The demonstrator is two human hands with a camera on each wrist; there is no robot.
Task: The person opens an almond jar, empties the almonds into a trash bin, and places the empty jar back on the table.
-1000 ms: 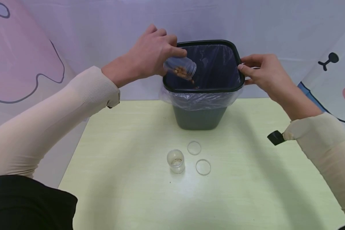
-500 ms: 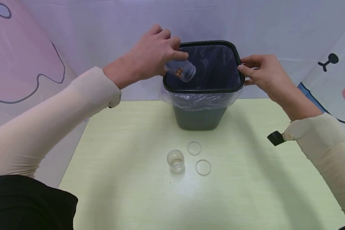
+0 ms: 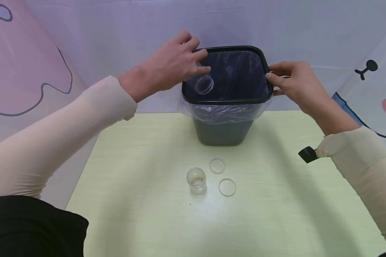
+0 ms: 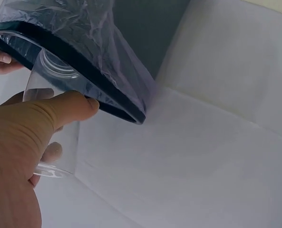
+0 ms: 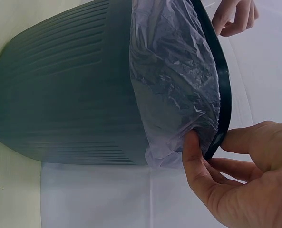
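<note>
My left hand (image 3: 173,66) grips a clear plastic jar (image 4: 69,137) over the left side of a dark waste bin (image 3: 223,134). The jar is tilted with its open, threaded mouth pointing down into the bin; no nuggets show inside it. In the left wrist view the thumb lies across the jar and fingers wrap behind it. My right hand (image 3: 297,82) holds the bin's black rim at the right, thumb on one side and fingers on the other, against the thin plastic liner (image 5: 174,80) folded over it. The bin's bottom inside is hidden.
On the pale table (image 3: 141,214) a second clear jar (image 3: 197,186) stands upright with small crumbs at its bottom. Two thin clear rings (image 3: 217,166) lie beside it. Behind the bin hangs a white backdrop (image 3: 115,43) with cartoon drawings.
Brown nuggets tumbled from the jar into the bin, and it now looks empty. My left hand has tipped the jar further down. The right hand has stayed on the rim.
</note>
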